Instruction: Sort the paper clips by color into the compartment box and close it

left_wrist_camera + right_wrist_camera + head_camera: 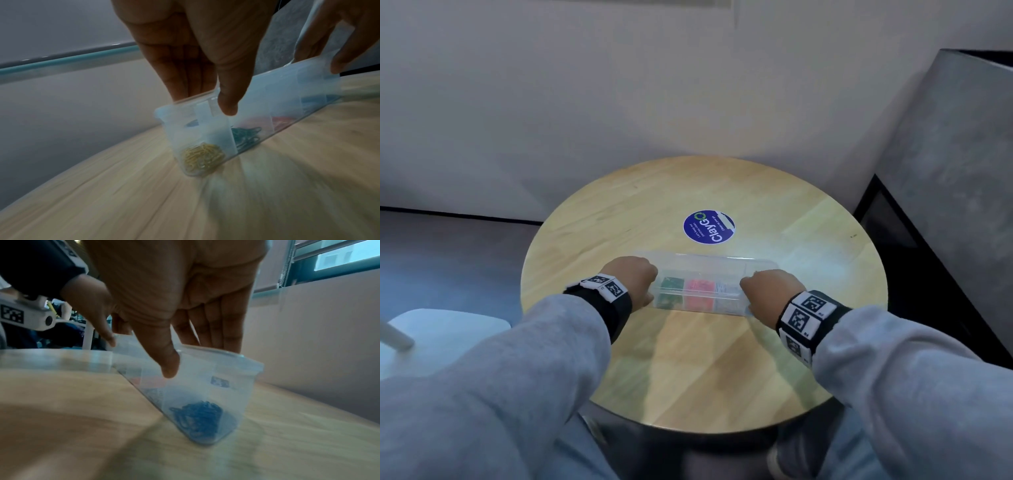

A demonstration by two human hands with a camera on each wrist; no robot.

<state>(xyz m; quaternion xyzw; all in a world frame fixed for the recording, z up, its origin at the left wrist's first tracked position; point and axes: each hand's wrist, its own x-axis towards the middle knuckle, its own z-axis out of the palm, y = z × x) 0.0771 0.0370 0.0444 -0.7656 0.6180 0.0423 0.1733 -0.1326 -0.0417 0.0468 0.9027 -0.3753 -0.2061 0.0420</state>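
Grey sleeves (534, 359) fill the near foreground of the head view, each ending in a black wristband with coded markers (806, 318). Beyond them, on a round wooden table (722, 359), lies a clear plastic compartment box (705, 284), long axis running left to right, near the table's centre. Left hand (635, 277) grasps the box's left end: in the left wrist view its thumb (228, 105) presses on the near face while the fingers (185, 73) reach over the far edge. Right hand (767, 291) grasps the right end likewise, thumb (168, 366) on the near face and fingers (216, 331) behind the far edge. Whether the lid is fully shut cannot be told.

Contents, left to right: yellow clips (202, 156) in the leftmost compartment, green clips (671, 291), red clips (700, 293), pale clips (726, 291), and blue clips (197, 418) at the right end. Both hands hide the end compartments in the head view.

Just beyond the box, a round blue sticker (709, 226) lies flat on the table. At the far left stands a white stool (441, 332); at the right, a grey panel (955, 192); behind, a pale wall (619, 102).
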